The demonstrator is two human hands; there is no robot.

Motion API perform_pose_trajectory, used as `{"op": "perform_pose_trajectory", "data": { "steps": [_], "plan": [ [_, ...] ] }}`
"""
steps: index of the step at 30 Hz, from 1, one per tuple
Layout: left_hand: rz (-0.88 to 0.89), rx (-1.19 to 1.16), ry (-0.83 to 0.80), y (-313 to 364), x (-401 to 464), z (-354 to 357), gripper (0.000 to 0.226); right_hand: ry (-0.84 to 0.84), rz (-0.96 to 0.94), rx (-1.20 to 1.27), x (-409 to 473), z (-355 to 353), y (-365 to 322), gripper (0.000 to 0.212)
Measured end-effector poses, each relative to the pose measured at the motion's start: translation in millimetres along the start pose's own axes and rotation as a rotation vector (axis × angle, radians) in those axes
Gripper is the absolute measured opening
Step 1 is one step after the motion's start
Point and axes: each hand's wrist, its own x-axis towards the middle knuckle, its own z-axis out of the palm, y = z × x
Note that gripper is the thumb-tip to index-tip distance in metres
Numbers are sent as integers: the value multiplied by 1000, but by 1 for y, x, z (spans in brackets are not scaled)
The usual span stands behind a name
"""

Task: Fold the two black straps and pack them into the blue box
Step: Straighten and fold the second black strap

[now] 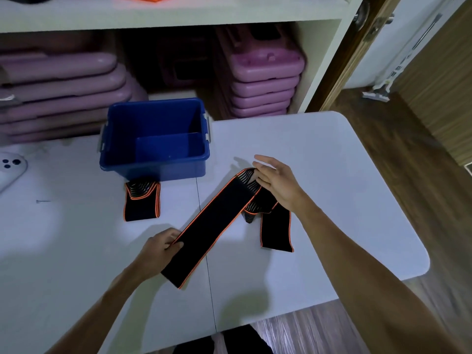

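Note:
One black strap with orange edges (pixel 141 203) lies folded on the white table, just in front of the blue box (pixel 155 164). The blue box stands open and looks empty. A second, long black strap (pixel 212 221) stretches diagonally across the table middle, with another part of it (pixel 277 229) lying to the right. My left hand (pixel 159 251) pinches the strap near its lower left end. My right hand (pixel 277 181) presses on the strap's far fold, fingers spread.
The white table (pixel 332 175) has a rounded right corner, with wooden floor beyond it. A white phone (pixel 10 169) lies at the left edge. Behind the box, shelves hold stacks of pink cases (pixel 263 80).

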Motion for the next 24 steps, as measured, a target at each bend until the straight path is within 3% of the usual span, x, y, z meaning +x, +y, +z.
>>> {"op": "perform_pose_trajectory", "data": {
  "steps": [3, 6, 9, 11, 14, 21, 24],
  "plan": [
    [-12, -1, 89, -7, -4, 0, 8, -36, -28, -117, 1, 3, 3, 27],
    [-41, 80, 144, -8, -8, 4, 6, 107, -134, -387, -2, -2, 11, 18],
    [-9, 453, 301, -4, -12, 15, 26, 56, -213, -681, -16, -15, 27, 12],
    [104, 656, 423, 4, -8, 26, 40, -46, -222, -990, -26, -20, 41, 32],
    [216, 656, 424, 26, 2, 41, 48, -75, -260, -1403, -30, -18, 59, 51],
    [274, 584, 261, 60, 27, 68, 41, -62, -261, -1322, -37, 0, 63, 13],
    [93, 105, 102, 73, 26, 79, 35, -98, -157, -964, -43, 13, 65, 12]
  ]
}}
